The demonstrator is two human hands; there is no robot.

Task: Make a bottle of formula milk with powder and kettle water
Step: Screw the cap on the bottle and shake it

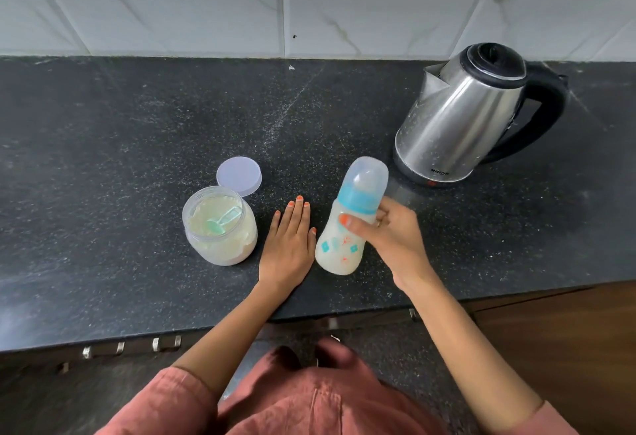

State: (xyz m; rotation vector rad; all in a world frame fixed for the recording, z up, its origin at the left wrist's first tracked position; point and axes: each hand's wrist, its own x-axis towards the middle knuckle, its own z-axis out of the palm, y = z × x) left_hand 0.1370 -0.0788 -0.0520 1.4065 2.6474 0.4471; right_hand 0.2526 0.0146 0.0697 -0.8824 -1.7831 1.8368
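My right hand (389, 242) has its fingers (347, 220) wrapped around the capped baby bottle (347, 224), tilted, already milky, so mixing looks nearly done. My left hand (289, 245) rests flat, released, on the surface (103, 145). The powder jar (220, 228) stands uncapped; the kettle (471, 118) sits beyond.

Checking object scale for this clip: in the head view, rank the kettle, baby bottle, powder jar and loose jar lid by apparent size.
Largest to smallest as they look:
1. kettle
2. baby bottle, held tilted in the right hand
3. powder jar, open; nearly the bottle's bulk, so that order is unsure
4. jar lid, flat on the counter
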